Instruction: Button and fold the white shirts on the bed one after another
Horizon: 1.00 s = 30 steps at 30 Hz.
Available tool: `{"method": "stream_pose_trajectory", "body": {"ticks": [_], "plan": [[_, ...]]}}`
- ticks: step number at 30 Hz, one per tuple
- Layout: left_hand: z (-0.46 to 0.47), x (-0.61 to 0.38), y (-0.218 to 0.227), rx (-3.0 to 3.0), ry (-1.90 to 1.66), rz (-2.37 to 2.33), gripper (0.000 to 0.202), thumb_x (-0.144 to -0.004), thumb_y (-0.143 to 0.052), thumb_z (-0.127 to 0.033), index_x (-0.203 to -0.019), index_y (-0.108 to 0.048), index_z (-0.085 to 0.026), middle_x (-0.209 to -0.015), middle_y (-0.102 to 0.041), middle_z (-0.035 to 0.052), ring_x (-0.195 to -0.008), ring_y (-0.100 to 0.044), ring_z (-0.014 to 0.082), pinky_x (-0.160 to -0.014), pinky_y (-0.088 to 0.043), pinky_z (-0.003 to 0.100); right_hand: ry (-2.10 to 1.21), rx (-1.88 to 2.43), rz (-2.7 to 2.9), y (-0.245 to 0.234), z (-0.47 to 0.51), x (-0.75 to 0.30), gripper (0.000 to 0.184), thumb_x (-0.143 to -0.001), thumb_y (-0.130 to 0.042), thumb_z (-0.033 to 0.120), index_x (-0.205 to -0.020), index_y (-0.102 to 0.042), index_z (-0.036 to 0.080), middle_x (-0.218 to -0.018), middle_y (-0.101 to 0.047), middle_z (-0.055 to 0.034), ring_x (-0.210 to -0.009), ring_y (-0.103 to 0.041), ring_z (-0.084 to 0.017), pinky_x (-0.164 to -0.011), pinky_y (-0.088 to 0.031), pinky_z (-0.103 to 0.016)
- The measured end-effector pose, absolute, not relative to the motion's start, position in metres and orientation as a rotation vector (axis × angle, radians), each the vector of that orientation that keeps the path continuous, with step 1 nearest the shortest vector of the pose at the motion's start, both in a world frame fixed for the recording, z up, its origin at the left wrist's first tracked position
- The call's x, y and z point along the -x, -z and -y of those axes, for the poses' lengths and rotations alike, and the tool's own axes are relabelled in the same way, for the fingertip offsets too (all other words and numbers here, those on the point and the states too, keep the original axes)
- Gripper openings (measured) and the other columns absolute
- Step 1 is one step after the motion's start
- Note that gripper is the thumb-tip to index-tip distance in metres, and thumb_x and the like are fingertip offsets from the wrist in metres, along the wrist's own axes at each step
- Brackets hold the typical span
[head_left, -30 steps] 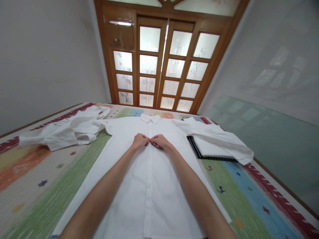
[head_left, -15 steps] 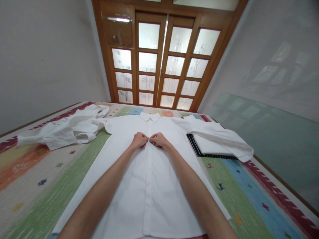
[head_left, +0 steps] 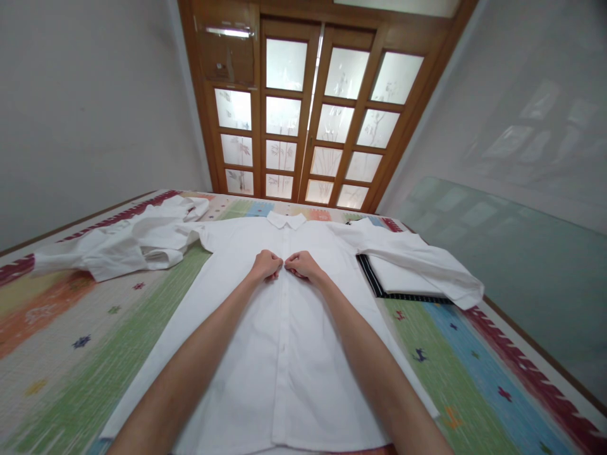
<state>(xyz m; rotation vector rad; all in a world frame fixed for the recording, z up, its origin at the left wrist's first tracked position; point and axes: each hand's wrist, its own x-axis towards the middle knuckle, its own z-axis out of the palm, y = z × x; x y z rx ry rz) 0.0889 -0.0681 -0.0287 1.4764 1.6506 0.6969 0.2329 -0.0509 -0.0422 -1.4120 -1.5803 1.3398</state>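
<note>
A white shirt lies flat, front up, across the middle of the frame, its collar towards the top and its hem running to the bottom edge. Over the chest, the person's left hand and right hand face each other, nearly touching at the placket. Each has thumb and fingers pinched together on the cloth there; from where I stand I can't tell whether a button sits between them. Both bare forearms reach up from the lower corners, over the shirt.

At the right of the frame, one sleeve stretches out over a folded white cloth, which rests on a black striped cloth. A rumpled heap of white fabric lies at the left; I can't make out where the other sleeve ends and it begins. Beneath everything spreads a colourful striped cover. Wooden doors with frosted panes stand at the top centre, and a pale green panel leans along the right.
</note>
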Motion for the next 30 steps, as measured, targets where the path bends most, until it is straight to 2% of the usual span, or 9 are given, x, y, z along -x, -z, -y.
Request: {"method": "stream_pose_trajectory", "body": {"ticks": [7,14,19,26,30], "plan": [[0.0679,-0.0881,0.0277,-1.439,-0.693,-1.643,0.012,-0.072,-0.057,-0.017,-0.065,-0.065,-0.011,-0.037,-0.052,-0.0024,-0.029,-0.042,0.0076,-0.035,-0.032,0.018,-1.337,1.397,1.573,0.0415,0.0517,-0.2323,0.009,-0.067,-0.061,0.009,-0.061,-0.058,0.015,-0.037,-0.046,0.0077,-0.029,-0.032,-0.004,-0.030,-0.021,-0.017],[0.0677,-0.0882,0.0263,-1.492,-0.649,-1.667,0.017,-0.073,-0.059,-0.023,-0.067,-0.069,-0.011,-0.036,-0.050,-0.0018,-0.031,-0.043,0.0084,-0.037,-0.032,0.018,-1.338,1.409,1.583,0.0406,0.0524,-0.2324,0.015,-0.070,-0.064,0.011,-0.058,-0.057,0.015,-0.036,-0.045,0.0080,-0.029,-0.031,-0.003,-0.029,-0.019,-0.017],[0.0666,-0.0883,0.0285,-1.462,-0.655,-1.666,0.013,-0.072,-0.059,-0.020,-0.067,-0.068,-0.012,-0.038,-0.052,-0.0020,-0.033,-0.044,0.0085,-0.039,-0.034,0.019,-1.338,1.411,1.571,0.0386,0.0537,-0.2320,0.014,-0.070,-0.061,0.008,-0.058,-0.058,0.015,-0.036,-0.046,0.0077,-0.029,-0.031,-0.004,-0.029,-0.019,-0.017],[0.0691,-0.0867,0.0284,-1.577,-0.731,-1.677,0.018,-0.070,-0.057,-0.017,-0.052,-0.061,-0.015,-0.033,-0.045,-0.0045,-0.032,-0.041,0.0079,-0.040,-0.033,0.019,-1.348,1.414,1.552,0.0398,0.0533,-0.2336,0.008,-0.067,-0.062,0.007,-0.062,-0.061,0.014,-0.036,-0.046,0.0084,-0.029,-0.033,-0.004,-0.029,-0.019,-0.017],[0.0690,-0.0858,0.0297,-1.614,-0.774,-1.678,0.018,-0.068,-0.058,-0.017,-0.050,-0.061,-0.015,-0.033,-0.045,-0.0048,-0.033,-0.042,0.0071,-0.041,-0.034,0.018,-1.334,1.410,1.554,0.0404,0.0539,-0.2329,0.010,-0.066,-0.060,0.006,-0.061,-0.060,0.014,-0.036,-0.046,0.0084,-0.029,-0.033,-0.004,-0.029,-0.020,-0.017]]}}
